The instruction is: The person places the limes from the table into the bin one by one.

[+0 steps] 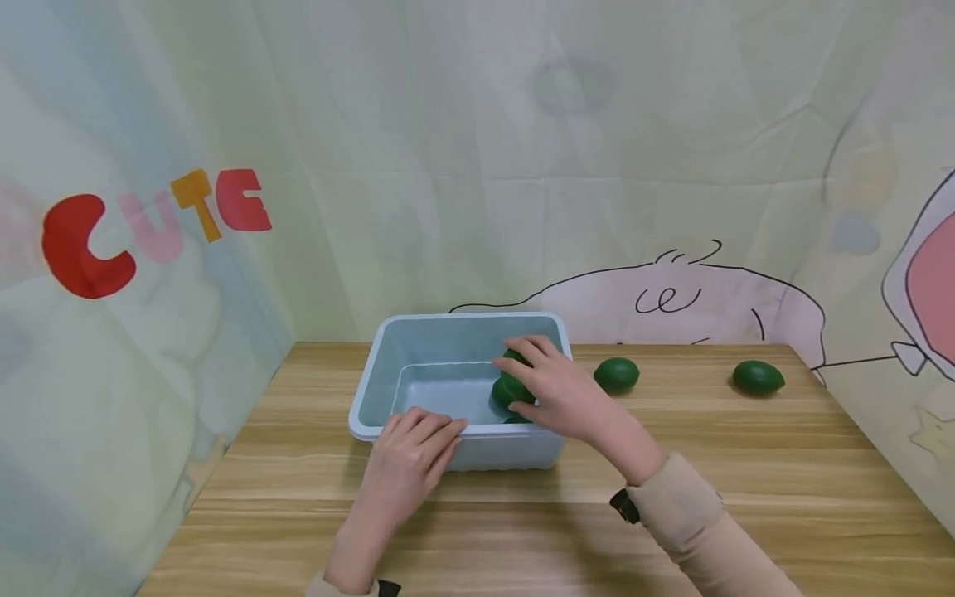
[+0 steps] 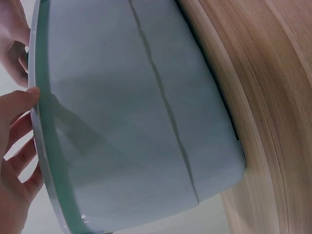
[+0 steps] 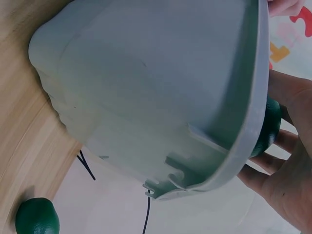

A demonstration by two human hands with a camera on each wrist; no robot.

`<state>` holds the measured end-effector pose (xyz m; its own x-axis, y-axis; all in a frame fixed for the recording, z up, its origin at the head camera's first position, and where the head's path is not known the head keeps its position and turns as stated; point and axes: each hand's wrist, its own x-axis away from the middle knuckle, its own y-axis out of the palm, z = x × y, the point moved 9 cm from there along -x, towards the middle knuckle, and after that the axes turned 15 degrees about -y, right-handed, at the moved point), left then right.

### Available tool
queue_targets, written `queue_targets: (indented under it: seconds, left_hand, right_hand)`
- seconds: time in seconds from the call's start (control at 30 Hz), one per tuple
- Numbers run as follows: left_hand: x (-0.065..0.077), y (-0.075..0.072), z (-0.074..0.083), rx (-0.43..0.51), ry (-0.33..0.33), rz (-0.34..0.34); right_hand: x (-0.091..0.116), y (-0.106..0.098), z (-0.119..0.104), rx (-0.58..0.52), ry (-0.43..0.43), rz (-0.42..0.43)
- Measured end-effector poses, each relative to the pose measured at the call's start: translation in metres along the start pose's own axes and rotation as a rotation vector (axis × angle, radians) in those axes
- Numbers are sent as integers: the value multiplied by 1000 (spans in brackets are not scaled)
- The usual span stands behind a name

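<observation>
Limes, head view: one lime [image 1: 516,356] is pinched by R hand [image 1: 563,391] inside bin [image 1: 507,453], abt 3 o'clock; a 2nd lime [image 1: 504,398] is just below, & a sliver of a 3rd lime [image 1: 516,420] shows at 4. On table [image 1: 671,531], toward 3: a near lime [image 1: 617,376] beside bin, a far lime [image 1: 758,378] well apart. Off-centre release prob. rolls the held one off its neighbour; a careless R forearm could bump the near lime & set it rolling.

L wrist view: L hand [image 2: 10,200], abt 8–9 o'clock, hooks fingers over rim; too hard a pull might slide or tip bin.

R wrist view: held lime at 3, between thumb & fingers, close to rim; clipping rim could knock it loose.
</observation>
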<state>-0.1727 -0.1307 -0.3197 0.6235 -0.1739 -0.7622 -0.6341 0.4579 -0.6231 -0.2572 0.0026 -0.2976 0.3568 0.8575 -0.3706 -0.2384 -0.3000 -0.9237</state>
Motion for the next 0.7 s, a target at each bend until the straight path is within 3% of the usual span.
queue_targets:
  seconds: [0.7]
  left_hand:
    - [1,1,0,-11,-2,-12]
  right_hand:
    - [-7,18,1,-27,-53,-2]
